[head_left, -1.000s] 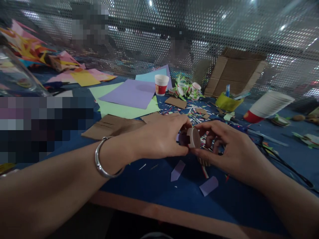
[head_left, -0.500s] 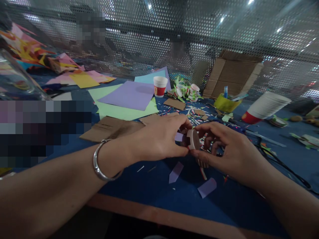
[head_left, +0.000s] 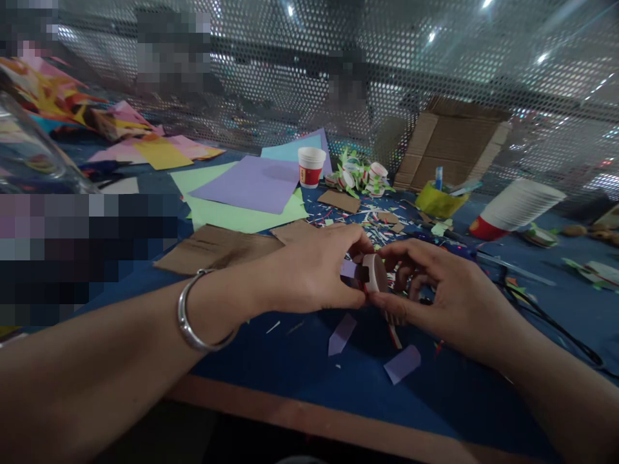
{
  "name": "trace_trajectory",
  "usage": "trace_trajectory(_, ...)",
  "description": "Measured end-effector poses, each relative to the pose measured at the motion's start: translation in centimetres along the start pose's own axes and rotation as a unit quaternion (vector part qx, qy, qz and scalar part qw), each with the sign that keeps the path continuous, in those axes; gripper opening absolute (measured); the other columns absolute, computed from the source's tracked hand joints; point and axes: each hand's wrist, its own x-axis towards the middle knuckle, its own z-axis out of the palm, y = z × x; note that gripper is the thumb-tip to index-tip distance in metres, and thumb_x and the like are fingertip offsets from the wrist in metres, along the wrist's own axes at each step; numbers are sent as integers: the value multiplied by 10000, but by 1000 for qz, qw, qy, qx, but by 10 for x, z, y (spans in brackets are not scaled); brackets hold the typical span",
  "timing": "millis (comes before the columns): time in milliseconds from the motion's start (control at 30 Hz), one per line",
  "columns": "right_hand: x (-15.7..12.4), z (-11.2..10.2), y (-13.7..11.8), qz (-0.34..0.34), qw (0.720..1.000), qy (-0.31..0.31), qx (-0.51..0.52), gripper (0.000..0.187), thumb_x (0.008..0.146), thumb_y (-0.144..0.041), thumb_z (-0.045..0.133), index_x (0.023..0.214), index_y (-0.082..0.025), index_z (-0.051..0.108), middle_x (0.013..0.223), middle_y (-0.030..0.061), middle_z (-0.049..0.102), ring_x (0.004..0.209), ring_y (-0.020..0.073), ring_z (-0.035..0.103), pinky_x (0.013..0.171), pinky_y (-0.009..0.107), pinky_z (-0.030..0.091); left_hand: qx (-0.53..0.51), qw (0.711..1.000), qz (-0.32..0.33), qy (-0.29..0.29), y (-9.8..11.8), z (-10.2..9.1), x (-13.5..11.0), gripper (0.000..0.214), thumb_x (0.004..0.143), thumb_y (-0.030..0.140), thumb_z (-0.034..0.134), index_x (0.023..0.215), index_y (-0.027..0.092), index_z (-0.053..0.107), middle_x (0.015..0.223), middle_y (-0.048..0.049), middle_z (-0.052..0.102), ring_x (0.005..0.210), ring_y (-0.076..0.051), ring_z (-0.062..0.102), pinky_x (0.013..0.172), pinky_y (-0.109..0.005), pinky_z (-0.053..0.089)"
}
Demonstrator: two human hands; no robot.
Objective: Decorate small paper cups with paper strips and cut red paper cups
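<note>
Between both hands is a cut-down paper cup base [head_left: 376,274], tilted on its side with its round bottom toward my right hand. My left hand [head_left: 309,269] pinches it from the left, thumb below and fingers above. A purple paper piece [head_left: 347,269] sticks out beside the cup base, within the curl of my left fingers. My right hand [head_left: 447,287] grips the cup base's near edge with thumb and forefinger, the other fingers curled behind. Below lie a pointed purple paper piece [head_left: 342,334] and a folded purple piece [head_left: 403,365]. Part of another cut cup piece shows under my right thumb.
Paper scraps [head_left: 374,219] litter the blue table behind the hands. Farther back stand a paper cup [head_left: 310,167], leafy paper-cup crafts [head_left: 358,174] and a yellow container [head_left: 440,198]. Stacked cups [head_left: 517,206] lie right; purple paper [head_left: 251,183] and cardboard [head_left: 213,248] lie left.
Both hands and the cup base have dropped very slightly. The grip on the cup base looks the same, and the things on the table have stayed in place.
</note>
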Motion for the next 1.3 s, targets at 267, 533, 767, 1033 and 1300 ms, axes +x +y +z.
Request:
trace_trajectory(267, 0, -5, -1, 5, 1000, -4, 15, 371, 871, -470, 744, 1168, -260, 670, 962, -1, 730, 598, 112, 662, 531, 248, 542, -156, 987, -41, -21, 3, 3, 1, 393, 762, 211, 732, 1137, 178, 618, 1110, -51, 726, 930, -202, 686, 763, -308, 504)
trace_trajectory(533, 0, -3, -2, 17, 1000, 3, 13, 395, 830, -441, 774, 1163, -254, 672, 972, 14, 740, 565, 117, 644, 512, 265, 549, -197, 978, -62, -24, 5, 3, 1, 395, 797, 229, 725, 1170, 163, 615, 1120, -66, 712, 889, -183, 657, 749, -310, 492)
trace_trajectory(767, -2, -3, 1, -6, 1000, 22, -5, 404, 834, -451, 780, 1159, -240, 669, 917, 10, 707, 580, 122, 640, 527, 266, 554, -213, 975, -54, -13, 3, 7, 4, 381, 792, 221, 727, 1153, 161, 622, 1130, -72, 713, 857, -167, 645, 725, -300, 480)
trace_trajectory(1033, 0, -2, 2, -24, 998, 54, -19, 374, 836, -396, 776, 1158, -232, 677, 972, 36, 693, 732, 177, 665, 605, 310, 575, -254, 964, -80, 9, 0, 11, 6, 435, 789, 232, 712, 1209, 178, 612, 1014, -41, 727, 786, -155, 630, 671, -284, 452)
trace_trajectory(1300, -2, -1, -1, -32, 998, 39, -37, 367, 844, -385, 760, 1159, -219, 675, 934, 23, 680, 670, 153, 641, 578, 306, 549, -303, 948, -102, 2, 2, 16, 7, 463, 735, 182, 747, 1179, 150, 618, 1147, -75, 708, 894, -161, 652, 797, -302, 488)
